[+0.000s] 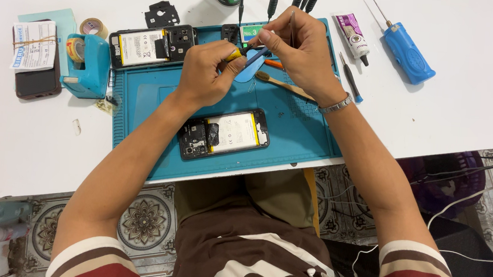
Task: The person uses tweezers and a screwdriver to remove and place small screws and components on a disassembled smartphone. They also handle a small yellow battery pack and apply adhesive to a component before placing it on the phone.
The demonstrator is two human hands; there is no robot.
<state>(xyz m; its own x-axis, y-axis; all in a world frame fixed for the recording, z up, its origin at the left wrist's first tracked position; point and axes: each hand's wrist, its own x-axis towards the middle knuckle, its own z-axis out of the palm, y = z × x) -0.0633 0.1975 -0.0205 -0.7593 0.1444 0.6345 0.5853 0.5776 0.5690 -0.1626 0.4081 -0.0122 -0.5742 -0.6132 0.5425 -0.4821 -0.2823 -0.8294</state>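
White desk (pixel 445 112) carries a blue work mat (pixel 145 97), and both hands meet above its far edge. Left hand (pixel 204 75) pinches a yellow-handled tool (pixel 236 53) whose long axis runs left to right, tip toward the right hand (pixel 302 50). That hand pinches thin tweezers (pixel 292 26) held nearly upright, pointing away from the person. An opened phone (pixel 223 134) with a white-labelled battery lies slantwise on the mat near the person; a second opened phone (pixel 152 46) rests at the mat's far left corner. A white and purple glue tube (pixel 352 36) lies right of the mat, beside a blue tool (pixel 409 51); a blue tape dispenser (pixel 86 66) stands left
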